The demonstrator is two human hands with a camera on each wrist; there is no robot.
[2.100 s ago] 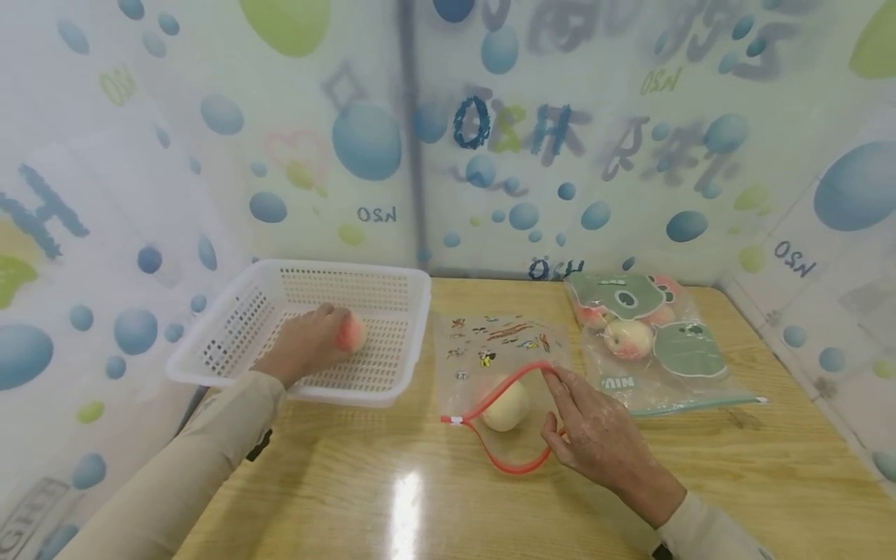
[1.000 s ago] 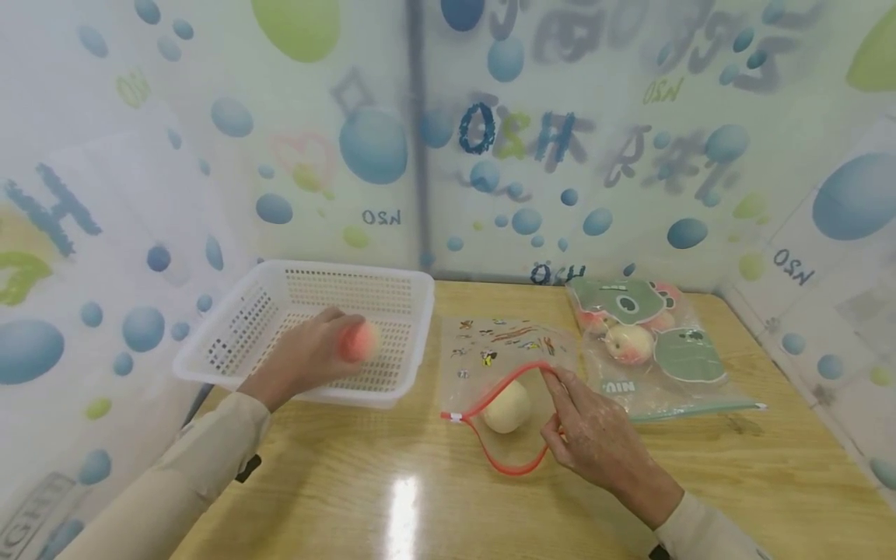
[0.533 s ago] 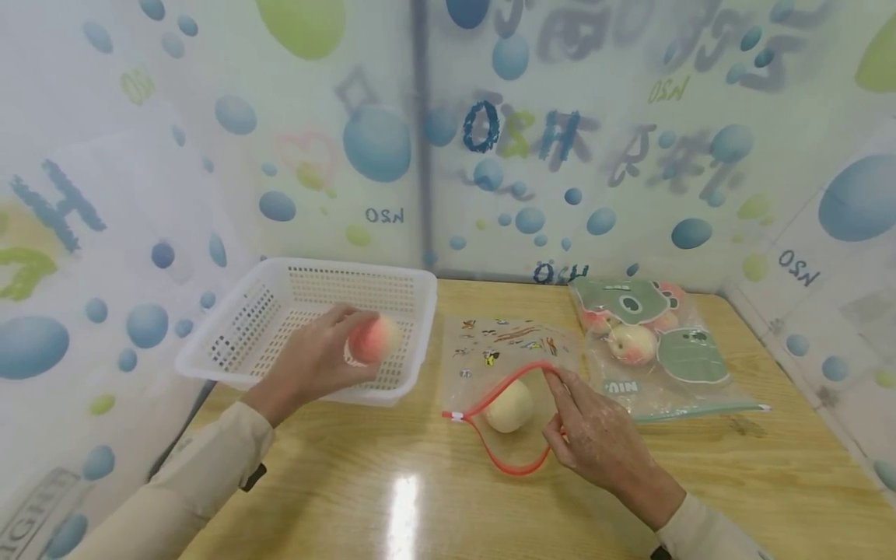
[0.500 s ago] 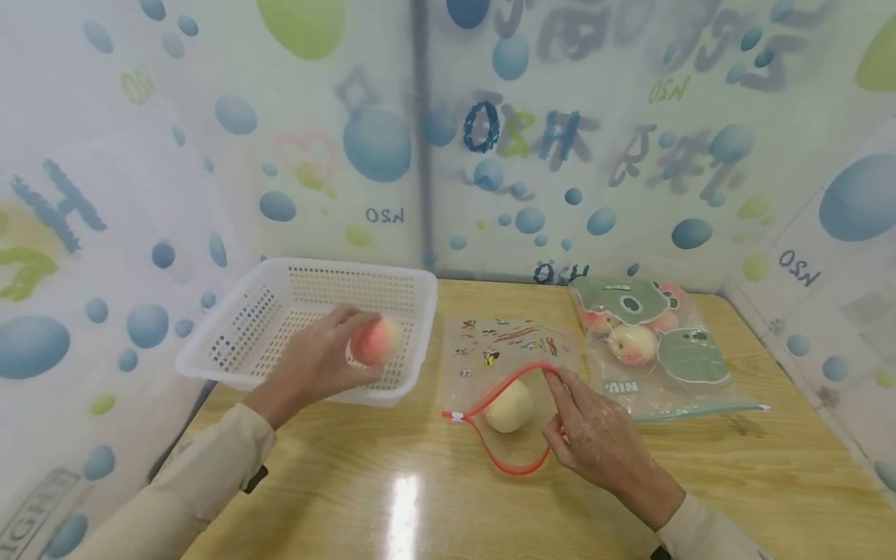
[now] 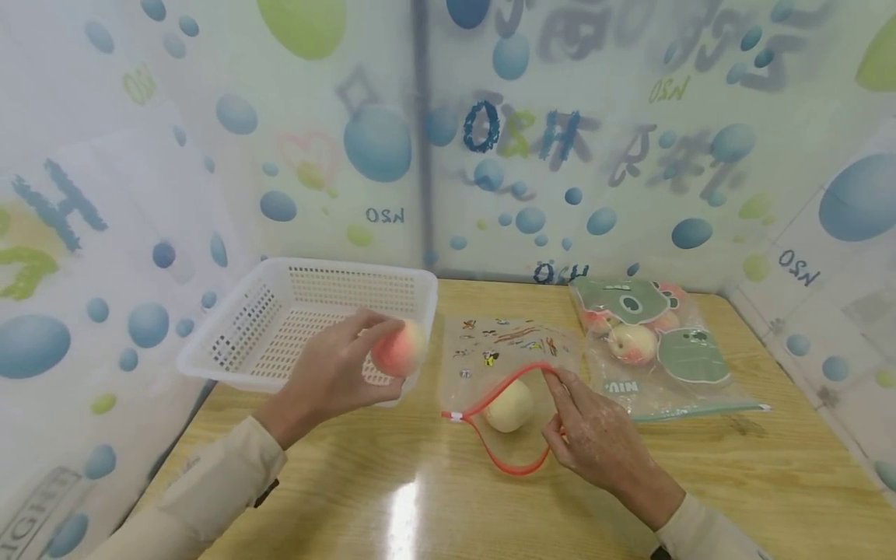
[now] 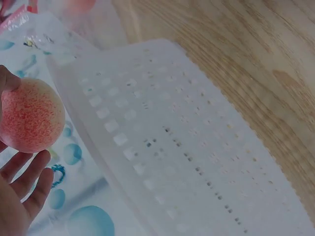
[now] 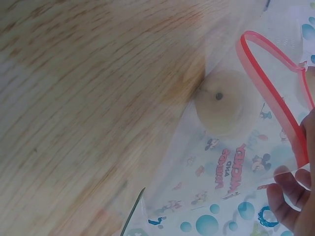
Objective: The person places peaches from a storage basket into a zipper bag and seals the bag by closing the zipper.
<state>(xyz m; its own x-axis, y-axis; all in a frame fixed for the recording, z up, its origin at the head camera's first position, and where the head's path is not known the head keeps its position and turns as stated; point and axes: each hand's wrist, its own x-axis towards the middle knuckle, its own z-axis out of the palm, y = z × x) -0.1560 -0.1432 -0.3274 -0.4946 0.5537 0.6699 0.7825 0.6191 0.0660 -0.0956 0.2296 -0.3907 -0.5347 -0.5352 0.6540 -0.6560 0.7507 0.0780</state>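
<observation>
My left hand (image 5: 332,373) grips a pink-and-cream peach (image 5: 400,348) between thumb and fingers, over the right front of the white basket (image 5: 339,268). In the left wrist view the peach (image 6: 34,115) shows mottled red skin. My right hand (image 5: 605,435) pinches the red rim of a clear zip bag (image 5: 507,333) printed with small cartoon figures. The bag lies on the table with its mouth spread towards me, a white slider at its left end. Inside it sits a pale peach (image 5: 509,406), also visible through the film in the right wrist view.
To the right lies another clear bag (image 5: 630,400) with green animal print and a green zip edge, holding several peaches (image 5: 632,344). The wooden table (image 5: 336,498) meets a bubble-patterned curtain (image 5: 315,140) at the back and sides.
My left hand has lifted the peach from inside the basket and brought it right, to the basket's right front edge. My right hand keeps its place on the bag's rim.
</observation>
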